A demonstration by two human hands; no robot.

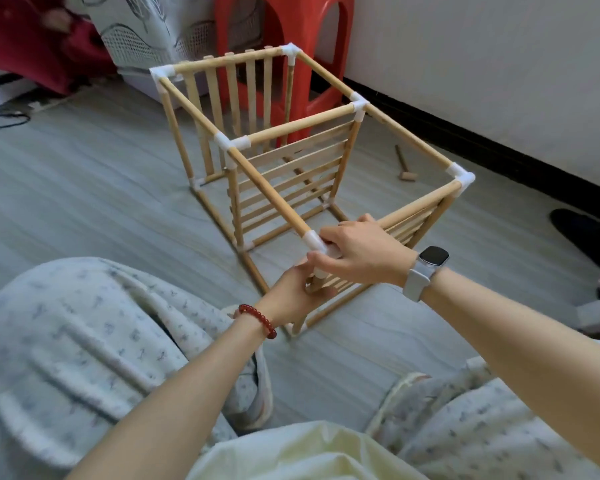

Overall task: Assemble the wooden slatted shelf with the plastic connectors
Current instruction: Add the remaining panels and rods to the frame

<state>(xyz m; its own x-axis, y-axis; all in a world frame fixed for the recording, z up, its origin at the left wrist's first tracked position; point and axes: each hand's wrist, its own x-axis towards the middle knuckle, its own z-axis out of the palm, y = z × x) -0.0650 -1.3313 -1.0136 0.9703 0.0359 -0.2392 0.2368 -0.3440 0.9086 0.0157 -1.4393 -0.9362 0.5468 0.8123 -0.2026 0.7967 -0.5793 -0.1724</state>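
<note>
Seating the near top corner looks like your step: your right hand (357,252) curls over the white connector (314,240) there, and your left hand (297,294) grips the upright post (314,284) just under it. The shelf (291,168) stands on the floor (84,188), nearly framed. Next, I'd judge, push connector and post squarely together while holding the frame steady. A small mallet (405,166) lies beyond the frame, near the wall. The red stool (291,32) stands behind; nothing blocks you.
</note>
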